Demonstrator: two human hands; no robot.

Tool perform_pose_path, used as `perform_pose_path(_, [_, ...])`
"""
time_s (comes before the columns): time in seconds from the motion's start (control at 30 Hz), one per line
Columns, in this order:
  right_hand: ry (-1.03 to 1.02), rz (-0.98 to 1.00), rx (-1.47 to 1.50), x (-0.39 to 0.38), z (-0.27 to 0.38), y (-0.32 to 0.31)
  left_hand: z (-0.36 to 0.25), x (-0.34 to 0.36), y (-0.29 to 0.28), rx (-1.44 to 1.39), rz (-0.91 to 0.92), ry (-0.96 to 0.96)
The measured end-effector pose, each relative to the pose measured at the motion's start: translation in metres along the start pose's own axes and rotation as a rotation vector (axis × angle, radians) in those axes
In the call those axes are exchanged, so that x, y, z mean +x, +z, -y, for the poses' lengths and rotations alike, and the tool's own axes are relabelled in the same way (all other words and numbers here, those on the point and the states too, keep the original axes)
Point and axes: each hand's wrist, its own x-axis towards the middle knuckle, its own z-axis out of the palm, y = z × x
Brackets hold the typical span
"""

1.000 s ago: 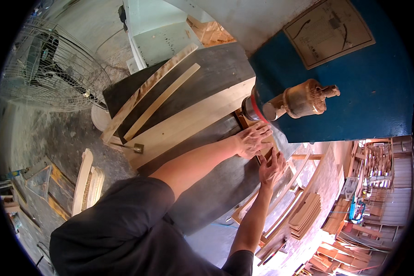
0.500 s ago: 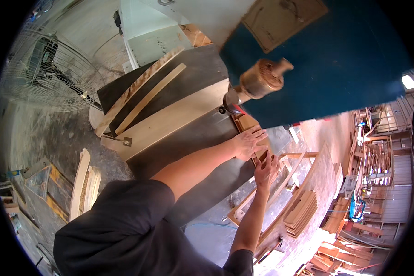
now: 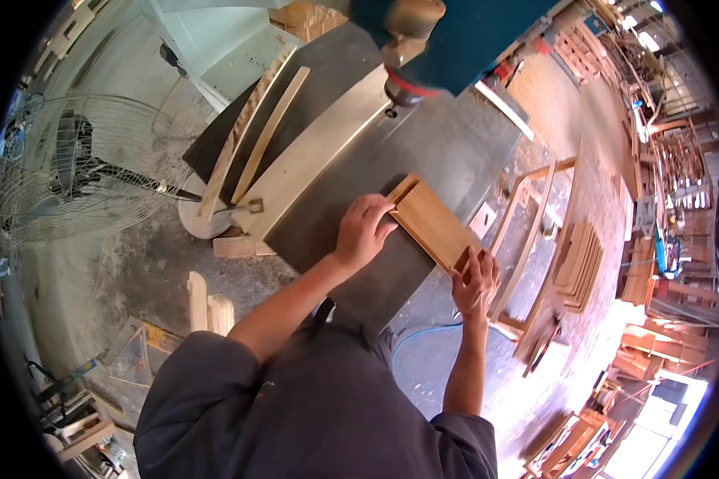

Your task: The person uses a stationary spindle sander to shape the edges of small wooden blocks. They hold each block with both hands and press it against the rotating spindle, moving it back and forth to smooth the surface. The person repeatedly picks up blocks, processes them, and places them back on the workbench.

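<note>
Hard to tell whether one stepped wooden board (image 3: 438,222) or two stacked; hidden at its near-right corner by the right hand (image 3: 477,289), half closed on it. Looks honey-brown, rectangular. Lies or hovers over the dark tabletop (image 3: 463,136); touched at its left corner by the curled left hand (image 3: 363,233), cannot tell if gripping. See beyond a blue housing (image 3: 459,40), cut off above.

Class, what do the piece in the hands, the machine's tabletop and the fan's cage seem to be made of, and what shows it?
Held piece: apparently wood, smooth-looking; tan, with faint lengthwise streaks like grain.
Tabletop: probably metal; dark grey with a dull sheen.
Fan cage: likely metal wire; thin, curved strands, finish unclear.
</note>
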Motion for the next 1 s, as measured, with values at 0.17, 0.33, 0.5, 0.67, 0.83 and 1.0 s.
perform_pose_path(0.17, [0.018,-0.024,0.016,-0.029,0.028,-0.004,0.012,-0.010,-0.017,-0.040,-0.037,-0.006])
perform_pose_path(0.33, [0.018,-0.031,-0.011,-0.036,0.029,-0.002,0.022,-0.008,-0.018,-0.070,-0.013,-0.047])
perform_pose_path(0.5, [0.026,-0.034,-0.018,-0.034,0.028,-0.002,0.030,-0.003,-0.013,-0.076,-0.016,-0.017])
perform_pose_path(0.67, [-0.032,-0.023,-0.047,-0.031,0.034,-0.014,0.032,-0.001,-0.018,-0.158,0.017,0.010])
perform_pose_path(0.83, [-0.035,0.049,-0.009,-0.022,0.032,-0.023,0.038,-0.001,-0.016,-0.218,0.122,-0.093])
perform_pose_path(1.0, [-0.005,0.076,0.266,-0.025,0.038,-0.026,0.036,0.000,-0.013,-0.623,0.081,-0.462])
